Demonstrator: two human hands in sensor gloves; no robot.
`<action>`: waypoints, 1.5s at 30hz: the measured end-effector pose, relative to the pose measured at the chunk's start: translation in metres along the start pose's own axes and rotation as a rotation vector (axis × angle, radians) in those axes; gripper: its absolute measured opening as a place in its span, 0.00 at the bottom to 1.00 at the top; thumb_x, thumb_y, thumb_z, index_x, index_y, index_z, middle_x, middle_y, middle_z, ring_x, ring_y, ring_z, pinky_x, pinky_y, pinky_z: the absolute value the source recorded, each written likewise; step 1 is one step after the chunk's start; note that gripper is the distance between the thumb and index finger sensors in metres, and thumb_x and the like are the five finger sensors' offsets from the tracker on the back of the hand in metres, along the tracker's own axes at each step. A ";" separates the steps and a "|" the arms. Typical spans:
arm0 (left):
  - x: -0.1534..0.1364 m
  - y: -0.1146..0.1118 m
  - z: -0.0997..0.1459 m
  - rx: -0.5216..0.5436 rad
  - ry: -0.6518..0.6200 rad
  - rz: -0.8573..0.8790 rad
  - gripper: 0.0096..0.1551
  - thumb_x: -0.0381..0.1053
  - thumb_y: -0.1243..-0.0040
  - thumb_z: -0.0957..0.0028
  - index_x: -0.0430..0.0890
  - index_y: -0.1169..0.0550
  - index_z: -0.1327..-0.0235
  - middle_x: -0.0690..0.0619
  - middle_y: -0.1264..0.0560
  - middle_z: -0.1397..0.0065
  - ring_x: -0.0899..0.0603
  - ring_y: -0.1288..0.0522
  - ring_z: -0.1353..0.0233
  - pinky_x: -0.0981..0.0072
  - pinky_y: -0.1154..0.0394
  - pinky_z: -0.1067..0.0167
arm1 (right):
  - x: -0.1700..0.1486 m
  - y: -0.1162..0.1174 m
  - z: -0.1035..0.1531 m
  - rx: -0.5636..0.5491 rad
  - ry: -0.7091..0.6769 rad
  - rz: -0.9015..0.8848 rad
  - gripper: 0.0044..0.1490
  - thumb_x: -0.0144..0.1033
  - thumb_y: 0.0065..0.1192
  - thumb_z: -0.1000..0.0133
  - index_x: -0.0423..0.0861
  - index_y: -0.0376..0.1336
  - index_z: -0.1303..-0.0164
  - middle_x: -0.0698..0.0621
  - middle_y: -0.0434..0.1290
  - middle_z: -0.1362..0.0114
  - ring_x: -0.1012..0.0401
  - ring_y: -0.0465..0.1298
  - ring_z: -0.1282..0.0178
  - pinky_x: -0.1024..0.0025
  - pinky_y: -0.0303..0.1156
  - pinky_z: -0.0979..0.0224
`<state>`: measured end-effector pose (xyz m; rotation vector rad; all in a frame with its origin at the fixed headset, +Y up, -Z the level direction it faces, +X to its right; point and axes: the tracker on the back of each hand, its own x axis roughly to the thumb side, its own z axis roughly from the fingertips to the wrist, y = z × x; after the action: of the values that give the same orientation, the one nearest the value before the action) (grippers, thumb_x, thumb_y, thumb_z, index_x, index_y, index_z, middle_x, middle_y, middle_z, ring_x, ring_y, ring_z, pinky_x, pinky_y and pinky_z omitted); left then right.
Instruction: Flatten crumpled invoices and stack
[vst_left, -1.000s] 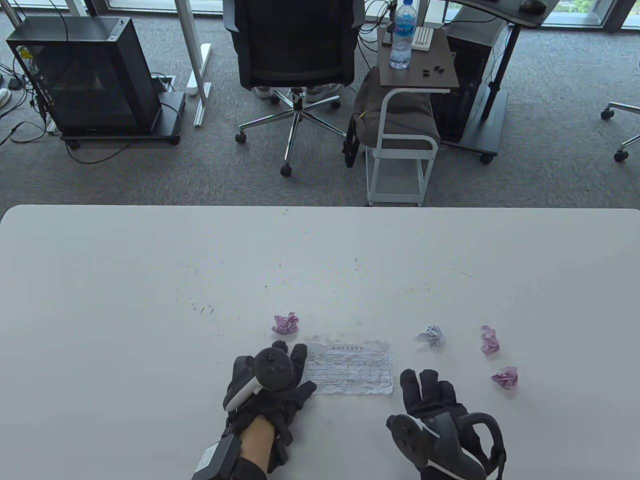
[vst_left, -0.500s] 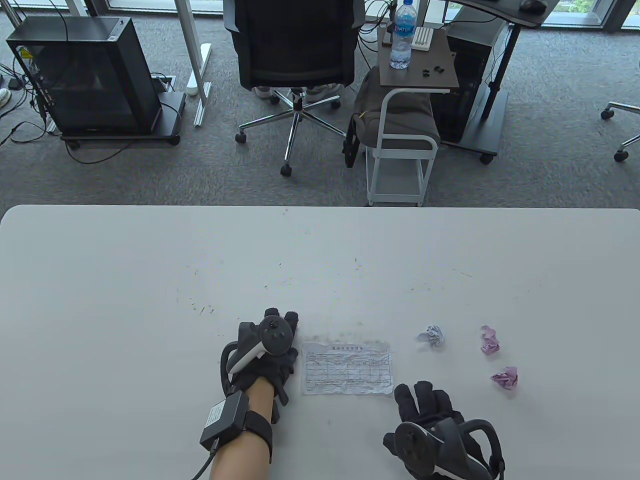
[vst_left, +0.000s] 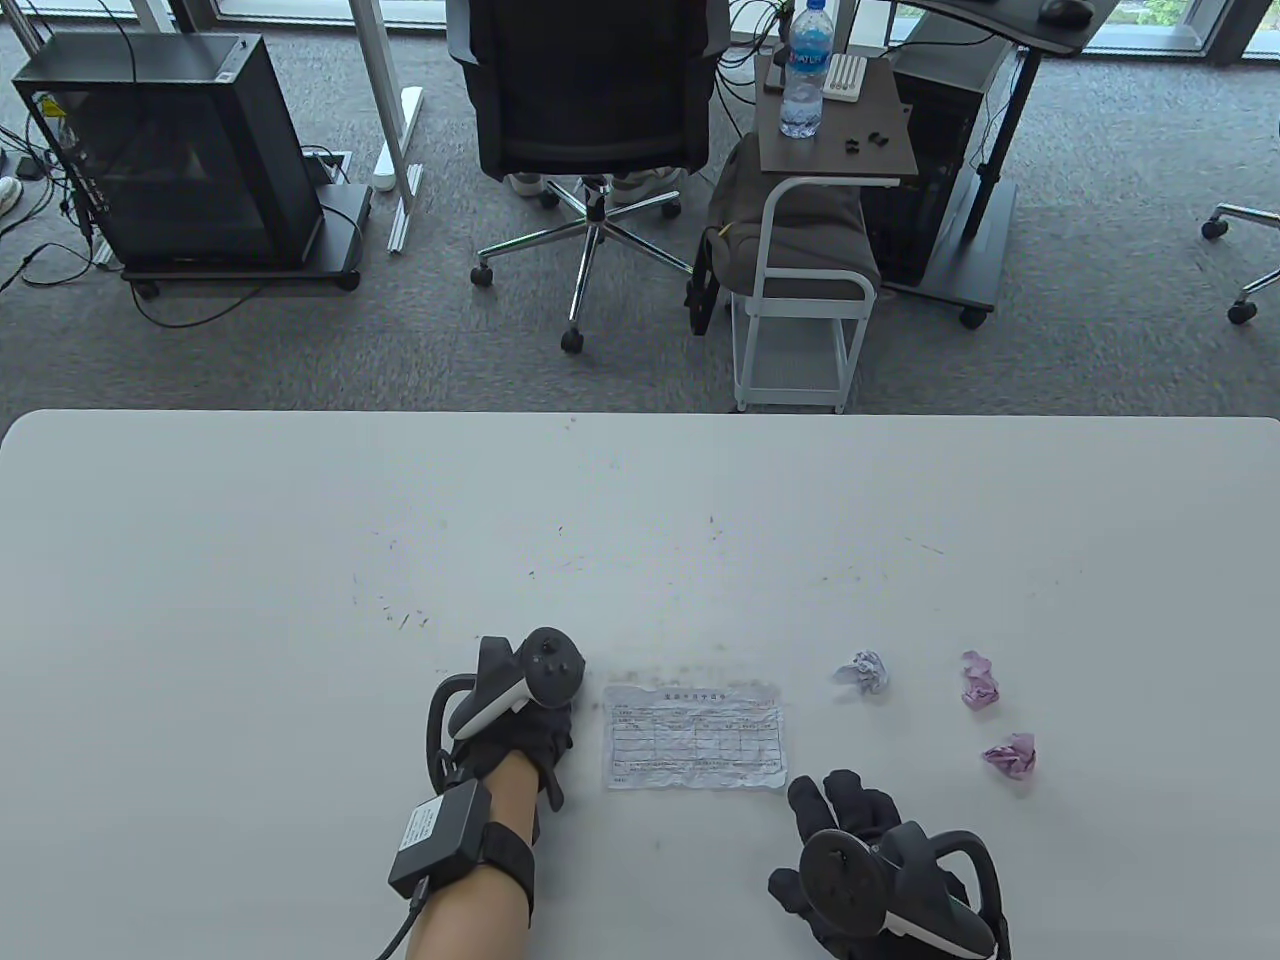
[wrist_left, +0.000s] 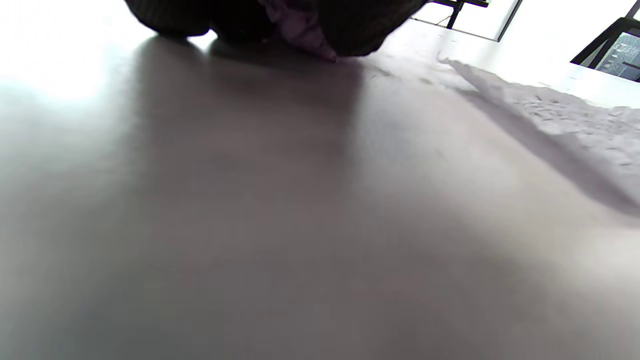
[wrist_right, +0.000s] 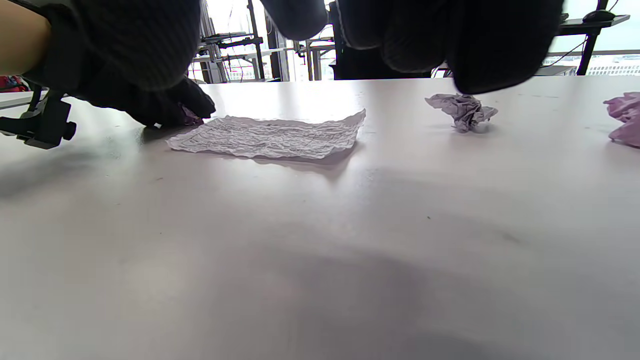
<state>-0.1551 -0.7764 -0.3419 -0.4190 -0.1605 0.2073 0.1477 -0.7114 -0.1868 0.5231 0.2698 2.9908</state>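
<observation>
On the desk a flattened invoice lies between the left hand and the right hand's fingers, with a whitish crumpled ball and two pink crumpled balls beyond those fingers.

1. An office is indicated: grey carpet tiles are laid throughout.
2. At 12 o'clock, a swivel chair is seen.
3. At 10 o'clock, a computer tower is placed.
</observation>
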 end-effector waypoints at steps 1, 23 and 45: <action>-0.002 0.000 0.009 0.004 0.008 0.035 0.28 0.37 0.44 0.39 0.43 0.33 0.24 0.34 0.40 0.26 0.29 0.33 0.35 0.41 0.30 0.42 | 0.000 0.001 0.000 0.010 0.003 -0.015 0.50 0.58 0.60 0.43 0.42 0.45 0.21 0.28 0.50 0.20 0.34 0.62 0.28 0.39 0.71 0.37; 0.048 0.003 0.143 0.221 -0.535 0.644 0.33 0.40 0.42 0.39 0.39 0.36 0.21 0.34 0.34 0.30 0.39 0.19 0.41 0.37 0.25 0.39 | -0.009 0.005 -0.003 0.014 -0.077 -0.199 0.51 0.56 0.60 0.42 0.41 0.44 0.22 0.27 0.51 0.21 0.34 0.62 0.29 0.42 0.71 0.37; 0.064 -0.002 0.151 0.173 -0.690 0.676 0.37 0.38 0.33 0.44 0.36 0.36 0.24 0.38 0.25 0.35 0.43 0.13 0.48 0.44 0.22 0.40 | 0.038 -0.019 -0.023 -0.052 -0.344 -0.794 0.45 0.47 0.65 0.42 0.37 0.50 0.24 0.30 0.65 0.27 0.41 0.75 0.38 0.46 0.77 0.43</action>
<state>-0.1225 -0.7049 -0.1982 -0.2005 -0.6733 1.0254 0.1050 -0.6913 -0.1990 0.7055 0.2832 2.1009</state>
